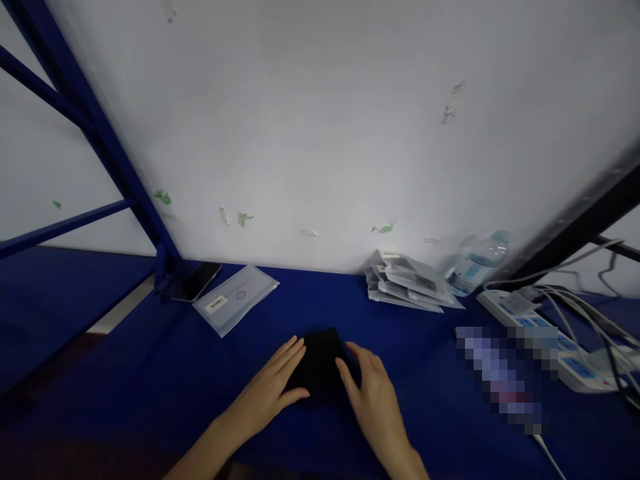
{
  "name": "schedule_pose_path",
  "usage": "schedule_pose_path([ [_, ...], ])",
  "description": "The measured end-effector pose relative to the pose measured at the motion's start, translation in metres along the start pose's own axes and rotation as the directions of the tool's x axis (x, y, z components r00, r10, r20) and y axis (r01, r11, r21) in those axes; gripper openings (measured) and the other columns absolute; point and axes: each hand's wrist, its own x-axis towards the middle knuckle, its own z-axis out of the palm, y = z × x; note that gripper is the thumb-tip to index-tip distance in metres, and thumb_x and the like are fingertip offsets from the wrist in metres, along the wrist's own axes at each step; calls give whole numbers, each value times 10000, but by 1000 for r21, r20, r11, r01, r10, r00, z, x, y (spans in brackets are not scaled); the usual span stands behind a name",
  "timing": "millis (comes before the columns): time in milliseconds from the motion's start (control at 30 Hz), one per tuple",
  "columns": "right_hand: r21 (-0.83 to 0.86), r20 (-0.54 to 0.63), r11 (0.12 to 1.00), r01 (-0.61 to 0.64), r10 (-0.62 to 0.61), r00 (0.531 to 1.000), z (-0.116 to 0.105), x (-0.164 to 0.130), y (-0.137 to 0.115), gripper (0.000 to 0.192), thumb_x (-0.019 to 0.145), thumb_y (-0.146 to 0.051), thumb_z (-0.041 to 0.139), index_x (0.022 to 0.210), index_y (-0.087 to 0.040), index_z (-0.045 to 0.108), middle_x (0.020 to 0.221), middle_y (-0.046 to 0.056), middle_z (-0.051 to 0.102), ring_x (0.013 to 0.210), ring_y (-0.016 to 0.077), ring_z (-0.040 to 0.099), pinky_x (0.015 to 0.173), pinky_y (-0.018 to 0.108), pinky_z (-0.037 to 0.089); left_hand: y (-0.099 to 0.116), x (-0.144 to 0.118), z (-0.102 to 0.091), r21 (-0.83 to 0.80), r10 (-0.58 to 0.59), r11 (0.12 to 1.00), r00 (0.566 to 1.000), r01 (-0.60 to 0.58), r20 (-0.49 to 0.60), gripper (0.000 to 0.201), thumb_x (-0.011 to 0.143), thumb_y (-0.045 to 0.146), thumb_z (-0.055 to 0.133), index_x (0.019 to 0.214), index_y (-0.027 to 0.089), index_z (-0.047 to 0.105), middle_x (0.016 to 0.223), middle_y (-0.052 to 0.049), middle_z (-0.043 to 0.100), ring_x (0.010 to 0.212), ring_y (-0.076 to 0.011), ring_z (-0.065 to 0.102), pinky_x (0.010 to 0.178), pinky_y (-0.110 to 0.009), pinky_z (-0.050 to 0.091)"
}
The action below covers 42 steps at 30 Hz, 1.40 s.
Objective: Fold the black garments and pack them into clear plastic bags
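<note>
Left hand (273, 390) and right hand (373, 397) pressing flat, fingers extended and grasping nothing, on either side of a black folded cloth (320, 367), lying on a blue table (150, 373), phone (197, 281) and clear packet (235, 298) resting beyond

A folded cloth (320, 363) lies on the worktop (150, 373) near its front edge, the left hand (270, 390) and right hand (373, 400) flat on either side. Behind, along the back edge: a phone (197, 280) and envelope (235, 298) left, stacked packets (410, 283), a bottle (477, 263) and a power strip (545, 333) right.
</note>
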Motion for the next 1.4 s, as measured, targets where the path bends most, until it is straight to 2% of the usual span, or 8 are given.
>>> schedule_pose_path([
  [133, 15, 145, 985, -170, 166, 975, -2, 20, 6, 694, 848, -628, 473, 1287, -94, 531, 1101, 152, 677, 1035, 293, 641, 857, 405, 529, -1, 0, -1, -59, -9, 998, 1000, 9, 3, 708, 909, 382, 577, 1493, 353, 177, 1551, -38, 276, 1414, -249, 240, 1102, -498, 338],
  [433, -75, 208, 977, -197, 209, 956, 20, 26, -2, 674, 785, -620, 554, 1188, -81, 586, 1009, 183, 689, 978, 328, 649, 801, 412, 511, 5, -1, -13, -115, 0, 993, 1000, -1, -9, 592, 918, 381, 556, 1458, 309, 323, 1528, -35, 340, 1394, -217, 318, 1112, -428, 341],
  [567, -44, 180, 982, -185, 190, 965, 17, 26, -2, 639, 763, -614, 580, 1125, -88, 622, 958, 172, 701, 953, 336, 656, 772, 412, 517, -28, 14, -48, -58, -132, 991, 942, 120, -308, 236, 925, 324, 516, 1113, 255, 641, 1221, -25, 635, 1175, -192, 550, 1043, -365, 404],
  [700, -11, 174, 984, -176, 175, 969, 16, 26, -3, 617, 757, -621, 583, 1088, -103, 640, 940, 164, 702, 944, 338, 658, 748, 416, 526, -82, 39, -87, -56, -278, 959, 878, 279, -390, 223, 876, 335, 538, 990, 176, 644, 996, -77, 647, 882, -220, 604, 850, -380, 473],
  [833, -30, 170, 983, -179, 182, 969, 19, 25, -1, 671, 760, -631, 572, 1141, -81, 618, 986, 189, 691, 977, 352, 648, 780, 442, 523, -110, 59, -101, -84, -327, 945, 892, 317, -311, 238, 786, 397, 630, 857, 172, 657, 864, -43, 642, 716, -184, 576, 707, -302, 455],
  [1100, -25, 152, 985, -173, 175, 973, 18, 25, -2, 635, 746, -611, 600, 1125, -101, 628, 950, 164, 700, 932, 332, 662, 753, 424, 529, -117, 69, -105, -229, -384, 910, 910, 345, -156, 328, 771, 492, 575, 747, 172, 644, 657, 11, 596, 639, -170, 537, 588, -247, 377],
  [1233, 18, 192, 988, -155, 149, 970, 18, 28, -4, 468, 762, -572, 604, 979, -165, 683, 881, 112, 710, 880, 310, 670, 724, 391, 528, -106, 64, -96, -321, -380, 882, 923, 345, -55, 345, 763, 504, 569, 716, 167, 627, 590, 27, 544, 551, -145, 494, 514, -235, 344],
  [1400, 225, 190, 973, -41, -2, 982, 14, 21, -3, 350, 777, -493, 628, 939, -192, 702, 900, 84, 697, 900, 270, 656, 775, 353, 523, -64, 56, -60, -416, -295, 855, 950, 309, 100, 320, 763, 483, 605, 728, 166, 634, 577, 30, 545, 518, -129, 494, 497, -231, 371],
])
